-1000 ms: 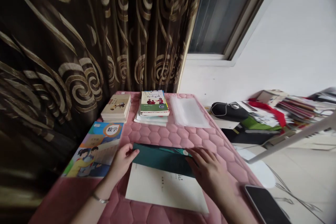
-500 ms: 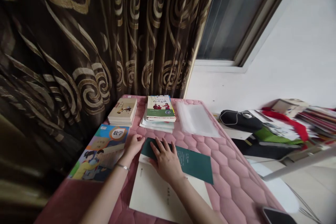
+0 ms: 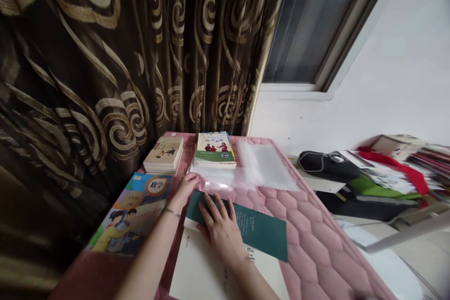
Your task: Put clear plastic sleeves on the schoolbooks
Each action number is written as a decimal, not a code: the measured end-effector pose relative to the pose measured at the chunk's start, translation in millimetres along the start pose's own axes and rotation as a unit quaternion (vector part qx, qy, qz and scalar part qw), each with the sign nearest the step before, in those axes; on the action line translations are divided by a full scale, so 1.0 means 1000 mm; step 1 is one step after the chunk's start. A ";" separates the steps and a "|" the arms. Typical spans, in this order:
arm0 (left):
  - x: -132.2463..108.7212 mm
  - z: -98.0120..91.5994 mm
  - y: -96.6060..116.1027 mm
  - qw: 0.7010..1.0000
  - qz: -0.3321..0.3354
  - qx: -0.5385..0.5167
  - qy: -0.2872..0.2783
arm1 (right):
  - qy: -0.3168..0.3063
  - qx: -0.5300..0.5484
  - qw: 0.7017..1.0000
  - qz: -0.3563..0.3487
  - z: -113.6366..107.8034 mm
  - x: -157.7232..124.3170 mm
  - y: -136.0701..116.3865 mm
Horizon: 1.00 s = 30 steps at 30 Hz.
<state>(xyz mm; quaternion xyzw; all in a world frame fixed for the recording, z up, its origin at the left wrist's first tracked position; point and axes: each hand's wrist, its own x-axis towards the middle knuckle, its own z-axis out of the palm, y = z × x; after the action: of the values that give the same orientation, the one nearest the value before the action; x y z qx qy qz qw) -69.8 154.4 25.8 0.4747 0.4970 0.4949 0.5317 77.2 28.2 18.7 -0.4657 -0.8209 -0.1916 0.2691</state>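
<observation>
Our right hand point(image 3: 220, 232) lies with its fingers point(image 3: 216, 208) spread, gripping nothing, pressing a dark green booklet point(image 3: 262, 232) flat on a white sheet point(image 3: 218, 274) so it cannot slide. At its eleven o'clock, our left hand point(image 3: 183, 190), loosely open, touches a clear plastic sleeve point(image 3: 267, 168) on the pink quilted surface point(image 3: 304, 239).

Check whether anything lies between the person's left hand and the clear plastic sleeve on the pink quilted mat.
Nothing visible does. The left hand reaches the sleeve's near edge directly, its fingers at the clear plastic sleeve. The right hand rests apart, on a dark green card.
</observation>
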 end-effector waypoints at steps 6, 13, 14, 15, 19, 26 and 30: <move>-0.057 -0.008 -0.001 0.997 0.035 -0.069 0.001 | -0.001 0.005 1.000 -0.004 0.002 -0.004 -0.002; -0.077 -0.008 -0.010 0.990 0.064 -0.121 -0.024 | -0.006 0.000 1.000 -0.018 0.005 -0.006 -0.003; -0.077 -0.009 -0.012 0.990 0.066 -0.119 -0.032 | -0.007 0.001 1.000 -0.019 0.006 -0.006 -0.003; -0.077 -0.010 -0.014 0.990 0.069 -0.114 -0.039 | -0.008 0.001 1.000 -0.018 0.007 -0.007 -0.003; -0.076 -0.013 -0.019 0.992 0.072 -0.086 -0.065 | -0.022 0.004 0.999 -0.023 0.008 -0.009 -0.001; -0.074 -0.012 -0.023 0.991 0.117 -0.021 -0.067 | -0.042 0.066 0.997 -0.007 -0.006 -0.001 -0.001; -0.071 -0.012 -0.026 0.991 0.125 -0.005 -0.039 | -0.013 0.058 0.997 0.054 -0.028 -0.001 0.011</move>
<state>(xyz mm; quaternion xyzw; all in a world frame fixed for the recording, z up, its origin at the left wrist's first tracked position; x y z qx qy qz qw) -81.5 82.4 3.6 0.5493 0.4099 0.5410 0.4874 94.5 16.8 40.5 -0.4955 -0.8079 -0.1228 0.2945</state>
